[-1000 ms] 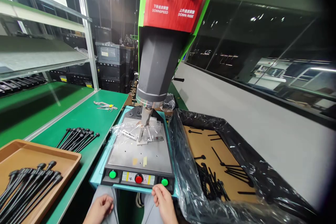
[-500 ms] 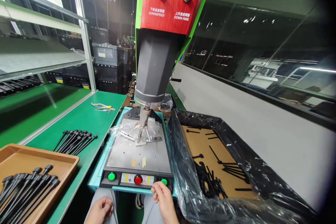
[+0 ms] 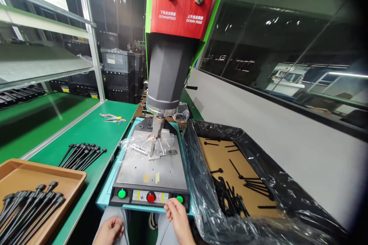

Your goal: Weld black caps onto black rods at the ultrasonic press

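Observation:
My left hand (image 3: 110, 229) rests over my left thigh, its fingers curled in and nothing showing in them. My right hand (image 3: 177, 216) hovers by the front edge of the press, fingers bent together, just below the right green button (image 3: 179, 199) and apart from it. No object shows in it. On the press's metal plate (image 3: 138, 174), the machine's horn (image 3: 158, 126) points down at a small metal fixture (image 3: 154, 156) wrapped about with clear plastic film (image 3: 128, 143). A left green button (image 3: 122, 193) and a red button (image 3: 151, 197) sit on the front panel.
An orange tray (image 3: 70, 172) of black rod-like parts with round heads stands left, with a bundle of similar parts (image 3: 83, 155) on the green bench (image 3: 115, 134). A plastic-lined box (image 3: 198, 183) at right holds more. Pliers (image 3: 110, 116) lie farther back.
The red machine panel appears slightly farther left and lower, as the view has shifted a little. Both hands stay almost where they were, and the parts lie unchanged.

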Available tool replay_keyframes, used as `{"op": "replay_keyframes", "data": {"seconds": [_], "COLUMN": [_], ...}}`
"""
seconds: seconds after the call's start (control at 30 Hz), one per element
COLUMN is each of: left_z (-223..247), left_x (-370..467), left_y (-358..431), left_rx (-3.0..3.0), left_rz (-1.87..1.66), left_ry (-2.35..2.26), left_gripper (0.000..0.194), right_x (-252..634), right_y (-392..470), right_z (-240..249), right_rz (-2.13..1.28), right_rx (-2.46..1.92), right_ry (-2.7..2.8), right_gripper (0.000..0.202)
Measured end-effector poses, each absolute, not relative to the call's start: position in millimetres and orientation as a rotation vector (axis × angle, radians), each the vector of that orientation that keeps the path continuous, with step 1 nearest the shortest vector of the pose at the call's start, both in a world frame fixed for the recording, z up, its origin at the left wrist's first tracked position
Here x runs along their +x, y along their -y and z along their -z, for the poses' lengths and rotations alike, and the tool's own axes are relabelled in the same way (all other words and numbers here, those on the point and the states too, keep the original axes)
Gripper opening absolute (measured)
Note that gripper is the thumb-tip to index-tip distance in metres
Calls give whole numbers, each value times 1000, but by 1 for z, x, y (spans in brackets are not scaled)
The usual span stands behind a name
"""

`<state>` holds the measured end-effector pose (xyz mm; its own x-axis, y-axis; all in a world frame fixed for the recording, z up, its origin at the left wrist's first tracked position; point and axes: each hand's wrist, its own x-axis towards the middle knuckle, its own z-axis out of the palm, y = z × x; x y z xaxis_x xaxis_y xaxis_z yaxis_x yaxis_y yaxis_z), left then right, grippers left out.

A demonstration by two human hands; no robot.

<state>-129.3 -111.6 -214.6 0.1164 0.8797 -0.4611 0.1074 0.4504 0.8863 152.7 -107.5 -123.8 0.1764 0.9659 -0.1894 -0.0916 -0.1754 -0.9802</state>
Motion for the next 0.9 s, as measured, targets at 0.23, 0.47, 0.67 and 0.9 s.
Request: {"op": "replay_keyframes", "data": {"seconds": [0.23, 0.47, 0.67, 0.9], "left_z": [217, 217, 222, 219], "left_x": [-131, -130, -128, -128], "left_y": [108, 105, 107, 103], "left_rx": [982, 930, 860, 784], "left_rz": [-685, -707, -776, -766], "left_ry": [-1361, -1367, -1385, -1417], "left_gripper": [52, 55, 56, 53], "right_x": [145, 134, 120, 119], "right_y": [75, -30, -91, -122], "right_z": [104, 48, 17, -1], "right_rz": [-1209, -652, -400, -522], "right_rx": [-1329, -1328, -1352, -1231], "right_ry": [1079, 1416, 1389, 1378], "right_gripper": [47, 36, 50, 30]}}
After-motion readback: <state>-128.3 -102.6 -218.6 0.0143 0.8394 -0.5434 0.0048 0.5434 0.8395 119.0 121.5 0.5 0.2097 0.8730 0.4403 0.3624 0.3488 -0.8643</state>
